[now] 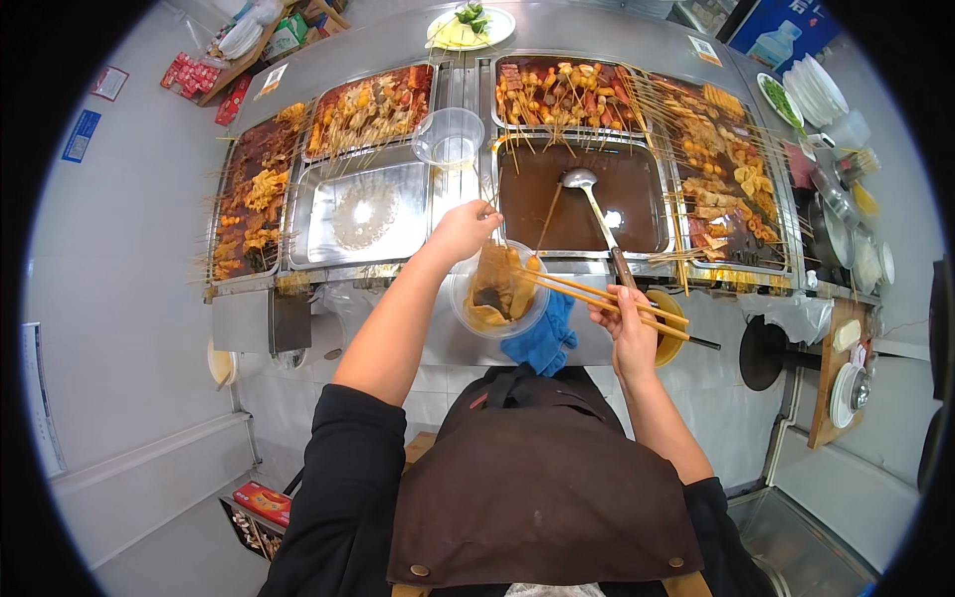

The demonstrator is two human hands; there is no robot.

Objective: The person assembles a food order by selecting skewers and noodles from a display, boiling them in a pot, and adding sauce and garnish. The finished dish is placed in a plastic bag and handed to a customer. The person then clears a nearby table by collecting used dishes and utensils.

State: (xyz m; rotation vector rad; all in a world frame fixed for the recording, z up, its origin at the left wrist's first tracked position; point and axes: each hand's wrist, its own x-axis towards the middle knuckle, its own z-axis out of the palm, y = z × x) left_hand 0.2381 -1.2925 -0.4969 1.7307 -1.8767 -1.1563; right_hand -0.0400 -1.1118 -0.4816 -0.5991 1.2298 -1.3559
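One clear bowl (461, 298) with brown, sauced food (491, 265) in it stands at the near edge of the table (428, 343), just beside a blue cloth (545, 343). The skewers (481, 184) rise from above the bowl through the left hand (463, 231), whose grip is pinched closed on them, thumb against fingers. The right grip is closed around the chopsticks (597, 298), whose tips reach the food at the bowl's right side; whether they clamp it cannot be told.

The step in hand looks like working food off the skewers. Done well, the skewers would be held steady and drawn upward, the chopsticks bracing the food low inside the rim so sauce stays within.

The left forearm reaches up and inward, its wrist above the bowl's upper left; the right hand (629, 323) sits lower, to the bowl's right, the chopsticks slanting up-left from it. Beyond, a ladle (594, 202) leans in the broth pan (668, 214), between pans of skewered food.
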